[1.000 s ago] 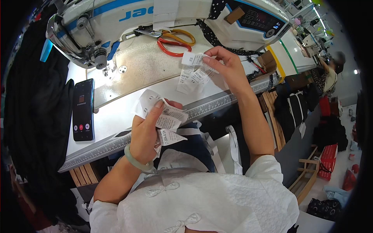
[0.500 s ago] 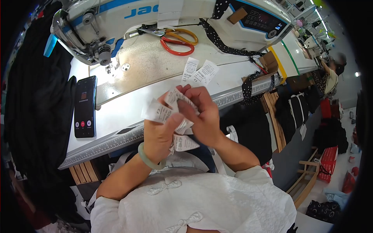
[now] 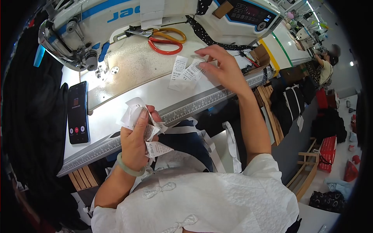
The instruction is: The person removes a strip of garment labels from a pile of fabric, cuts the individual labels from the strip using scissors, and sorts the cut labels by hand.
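Several white printed labels [image 3: 136, 112] are bunched in my left hand [image 3: 134, 141], the thumb pressed over them near the table's front edge. Over the table to the right is my right hand [image 3: 223, 68], its fingers apart at the upper end of a few loose labels [image 3: 182, 75] that lie on the white tabletop. No label shows clearly between those fingers. Behind the labels lie scissors with red and orange handles [image 3: 167, 40]. A phone [image 3: 78, 112] with a lit screen rests left of my left hand.
The sewing machine [image 3: 112, 17] stretches across the back, its needle area at the left. A metal ruler [image 3: 202, 104] runs along the table's front edge. Black fabric [image 3: 33, 105] hangs at the left. Far right, a person [image 3: 326, 68] is partly visible.
Half a second ago both hands were together at the bunched labels. Since then my right hand has moved up and right to the loose labels, and my left hand has shifted left with its bunch.
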Demonstrator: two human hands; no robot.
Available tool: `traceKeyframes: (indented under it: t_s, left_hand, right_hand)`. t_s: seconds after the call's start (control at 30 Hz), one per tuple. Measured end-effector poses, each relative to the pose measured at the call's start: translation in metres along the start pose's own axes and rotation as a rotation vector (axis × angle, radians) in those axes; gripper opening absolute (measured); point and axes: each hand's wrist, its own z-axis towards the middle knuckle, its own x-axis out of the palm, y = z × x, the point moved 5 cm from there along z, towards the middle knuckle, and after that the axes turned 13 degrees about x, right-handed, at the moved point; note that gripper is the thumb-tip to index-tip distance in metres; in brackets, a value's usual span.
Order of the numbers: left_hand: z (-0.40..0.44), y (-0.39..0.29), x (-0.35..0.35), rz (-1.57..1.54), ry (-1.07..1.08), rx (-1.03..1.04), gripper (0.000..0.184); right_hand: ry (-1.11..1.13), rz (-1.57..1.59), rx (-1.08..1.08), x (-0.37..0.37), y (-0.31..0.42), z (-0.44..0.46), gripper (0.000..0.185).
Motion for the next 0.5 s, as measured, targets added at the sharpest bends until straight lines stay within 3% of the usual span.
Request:
traceKeyframes:
  t_s: [0.07, 0.1, 0.2, 0.4, 0.5]
  left_hand:
    - [0.000, 0.001, -0.001, -0.002, 0.003, -0.017, 0.020]
    - [0.000, 0.001, -0.002, 0.002, 0.007, -0.022, 0.020]
    - [0.000, 0.002, -0.005, -0.002, 0.014, -0.022, 0.020]
    - [0.001, 0.004, -0.005, -0.005, 0.013, -0.042, 0.021]
    - [0.002, 0.004, -0.003, -0.022, 0.018, -0.032, 0.021]
  right_hand:
    - [0.104, -0.107, -0.204, 0.008, -0.004, 0.010, 0.029]
    - [0.211, -0.172, -0.206, 0.015, -0.009, 0.011, 0.028]
    - [0.233, -0.261, -0.212, 0.018, -0.006, 0.013, 0.027]
    - [0.077, 0.001, -0.003, 0.014, -0.020, 0.014, 0.021]
    - [0.022, 0.083, -0.006, 0.013, -0.027, 0.013, 0.022]
